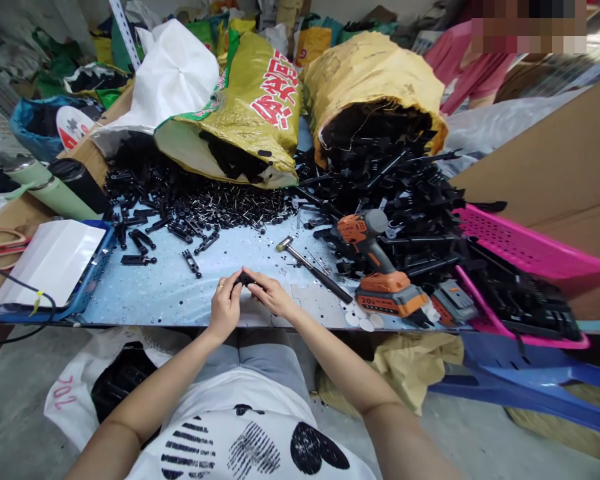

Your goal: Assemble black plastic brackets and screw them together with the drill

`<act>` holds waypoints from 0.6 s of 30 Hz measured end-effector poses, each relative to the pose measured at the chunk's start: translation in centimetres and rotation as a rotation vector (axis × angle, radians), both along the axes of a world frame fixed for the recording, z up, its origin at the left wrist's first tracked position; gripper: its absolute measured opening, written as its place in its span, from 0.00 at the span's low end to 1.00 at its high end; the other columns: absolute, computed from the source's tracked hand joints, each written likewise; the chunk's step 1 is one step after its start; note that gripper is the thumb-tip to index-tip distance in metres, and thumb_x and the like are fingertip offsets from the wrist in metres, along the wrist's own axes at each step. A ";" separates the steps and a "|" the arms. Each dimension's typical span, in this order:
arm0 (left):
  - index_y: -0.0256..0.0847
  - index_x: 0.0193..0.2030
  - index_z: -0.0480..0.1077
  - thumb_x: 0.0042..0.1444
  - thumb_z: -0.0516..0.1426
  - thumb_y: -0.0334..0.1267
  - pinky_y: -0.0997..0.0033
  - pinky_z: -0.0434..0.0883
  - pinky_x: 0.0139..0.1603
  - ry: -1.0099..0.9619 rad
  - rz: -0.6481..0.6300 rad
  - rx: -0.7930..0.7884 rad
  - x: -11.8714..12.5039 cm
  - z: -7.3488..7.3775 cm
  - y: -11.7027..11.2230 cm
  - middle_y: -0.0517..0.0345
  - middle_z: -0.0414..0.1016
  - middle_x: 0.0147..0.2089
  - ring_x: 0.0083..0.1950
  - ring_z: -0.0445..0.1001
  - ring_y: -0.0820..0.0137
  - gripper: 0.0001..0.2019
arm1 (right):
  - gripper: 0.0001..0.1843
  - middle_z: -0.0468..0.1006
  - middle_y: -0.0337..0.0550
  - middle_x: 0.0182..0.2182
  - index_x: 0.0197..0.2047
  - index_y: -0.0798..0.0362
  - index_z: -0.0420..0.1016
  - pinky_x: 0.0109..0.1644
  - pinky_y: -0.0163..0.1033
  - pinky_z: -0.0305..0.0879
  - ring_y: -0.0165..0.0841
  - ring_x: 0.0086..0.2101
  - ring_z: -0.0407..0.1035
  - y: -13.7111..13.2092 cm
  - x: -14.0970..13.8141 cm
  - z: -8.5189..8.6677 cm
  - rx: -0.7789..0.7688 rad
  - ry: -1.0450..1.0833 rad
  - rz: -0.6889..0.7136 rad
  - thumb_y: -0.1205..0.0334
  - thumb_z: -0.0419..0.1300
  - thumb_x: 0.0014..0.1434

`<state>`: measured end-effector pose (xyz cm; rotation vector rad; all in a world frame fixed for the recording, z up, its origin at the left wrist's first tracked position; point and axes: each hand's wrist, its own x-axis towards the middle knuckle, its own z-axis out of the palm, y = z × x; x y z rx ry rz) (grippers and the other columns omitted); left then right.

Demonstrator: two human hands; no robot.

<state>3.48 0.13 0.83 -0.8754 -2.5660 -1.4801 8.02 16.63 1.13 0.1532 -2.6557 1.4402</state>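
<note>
My left hand (225,308) and my right hand (270,293) meet at the near edge of the light blue table (170,293). Both pinch one small black plastic part (244,279) between their fingertips. A ring shows on my left hand. A small hammer (311,267) with a black handle lies just right of my right hand. An orange cordless drill (375,263) stands beyond it. Loose black parts (190,207) are strewn across the table behind my hands.
Yellow sacks (265,100) and a white sack (170,73) spill black parts at the back. A pink basket (525,280) of parts sits right, a blue tray (87,280) with a white sheet left, green flasks (55,190) behind it. A person in pink (470,67) is far right.
</note>
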 end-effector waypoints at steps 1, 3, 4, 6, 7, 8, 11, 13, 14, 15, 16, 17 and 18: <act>0.38 0.60 0.62 0.65 0.43 0.39 0.61 0.67 0.50 -0.012 0.047 -0.070 0.1 -0.3 -0.1 0.44 0.68 0.49 0.50 0.69 0.63 0.20 | 0.27 0.70 0.47 0.50 0.65 0.46 0.57 0.51 0.42 0.63 0.35 0.45 0.67 1.1 -1.0 0.2 0.129 -0.024 -0.001 0.48 0.46 0.65; 0.38 0.63 0.58 0.63 0.45 0.35 0.54 0.65 0.54 0.046 0.041 -0.265 0.1 -0.5 -0.2 0.40 0.63 0.55 0.56 0.65 0.58 0.22 | 0.26 0.70 0.50 0.50 0.64 0.49 0.59 0.52 0.43 0.62 0.39 0.49 0.64 4.3 -3.6 0.7 0.432 -0.087 -0.115 0.51 0.46 0.65; 0.41 0.64 0.57 0.61 0.46 0.33 0.50 0.61 0.57 0.113 -0.036 -0.369 -0.2 -0.5 0.0 0.40 0.61 0.59 0.59 0.62 0.56 0.23 | 0.25 0.70 0.54 0.50 0.63 0.52 0.60 0.51 0.43 0.62 0.41 0.49 0.63 6.3 -5.1 1.1 0.588 -0.138 -0.223 0.54 0.46 0.65; 0.47 0.62 0.59 0.59 0.47 0.29 0.43 0.51 0.62 0.260 -0.289 -0.534 -0.9 -0.3 0.6 0.45 0.61 0.60 0.62 0.58 0.55 0.24 | 0.23 0.68 0.61 0.49 0.61 0.58 0.60 0.47 0.43 0.62 0.43 0.50 0.62 10.5 -8.1 1.6 0.874 -0.282 -0.452 0.64 0.44 0.65; 0.48 0.61 0.62 0.58 0.47 0.27 0.41 0.47 0.63 0.311 -0.420 -0.596 -1.4 -0.1 1.0 0.47 0.64 0.57 0.60 0.60 0.57 0.24 | 0.22 0.67 0.64 0.49 0.59 0.61 0.61 0.46 0.43 0.62 0.43 0.49 0.62 12.5 -9.3 1.8 0.969 -0.377 -0.525 0.67 0.43 0.64; 0.48 0.59 0.63 0.58 0.46 0.25 0.40 0.45 0.63 0.343 -0.526 -0.651 -1.8 -0.1 1.3 0.48 0.68 0.53 0.57 0.63 0.59 0.24 | 0.20 0.67 0.66 0.47 0.56 0.64 0.64 0.44 0.43 0.62 0.43 0.47 0.64 14.2 -10.4 2.0 1.007 -0.435 -0.559 0.69 0.43 0.63; 0.42 0.58 0.64 0.57 0.45 0.23 0.46 0.54 0.60 0.378 -0.606 -0.762 -2.6 0.0 1.6 0.49 0.72 0.43 0.47 0.69 0.63 0.24 | 0.16 0.70 0.63 0.41 0.47 0.66 0.69 0.42 0.40 0.61 0.39 0.41 0.67 17.3 -12.1 2.3 1.021 -0.511 -0.550 0.73 0.45 0.61; 0.39 0.58 0.63 0.58 0.44 0.23 0.53 0.61 0.53 0.372 -0.552 -0.789 -2.6 -0.1 1.0 0.48 0.71 0.43 0.46 0.69 0.62 0.23 | 0.14 0.70 0.60 0.40 0.44 0.65 0.70 0.42 0.39 0.61 0.38 0.40 0.67 17.8 -12.2 2.4 1.028 -0.491 -0.525 0.74 0.46 0.60; 0.38 0.58 0.63 0.59 0.44 0.24 0.55 0.64 0.50 0.356 -0.520 -0.794 -2.5 -0.2 0.6 0.47 0.71 0.42 0.46 0.69 0.61 0.22 | 0.15 0.70 0.60 0.41 0.44 0.64 0.70 0.42 0.39 0.60 0.38 0.40 0.68 17.7 -12.0 2.6 1.033 -0.473 -0.517 0.74 0.46 0.60; 0.37 0.58 0.64 0.59 0.45 0.26 0.56 0.65 0.48 0.329 -0.487 -0.789 -2.3 -0.3 0.2 0.46 0.71 0.42 0.46 0.69 0.60 0.21 | 0.16 0.69 0.59 0.42 0.46 0.63 0.70 0.42 0.39 0.60 0.38 0.41 0.68 17.4 -11.7 2.9 1.041 -0.455 -0.511 0.74 0.45 0.60; 0.37 0.58 0.64 0.60 0.46 0.28 0.56 0.65 0.48 0.294 -0.457 -0.765 -2.2 -0.3 -0.2 0.45 0.71 0.43 0.47 0.68 0.59 0.20 | 0.17 0.68 0.59 0.44 0.49 0.62 0.68 0.42 0.39 0.60 0.39 0.41 0.68 16.8 -11.3 3.2 1.047 -0.425 -0.513 0.74 0.44 0.61; 0.37 0.58 0.64 0.61 0.48 0.31 0.55 0.65 0.49 0.249 -0.430 -0.713 -2.2 -0.4 -0.5 0.44 0.70 0.46 0.50 0.68 0.58 0.19 | 0.18 0.67 0.59 0.46 0.51 0.61 0.67 0.42 0.39 0.60 0.39 0.42 0.67 16.0 -10.7 3.6 1.043 -0.373 -0.525 0.73 0.44 0.61; 0.38 0.59 0.63 0.60 0.51 0.36 0.54 0.64 0.51 0.187 -0.403 -0.628 -2.3 -0.4 -0.7 0.43 0.69 0.49 0.53 0.66 0.56 0.20 | 0.19 0.67 0.59 0.47 0.54 0.60 0.64 0.41 0.39 0.60 0.40 0.43 0.67 15.0 -9.9 4.0 1.021 -0.296 -0.542 0.72 0.44 0.61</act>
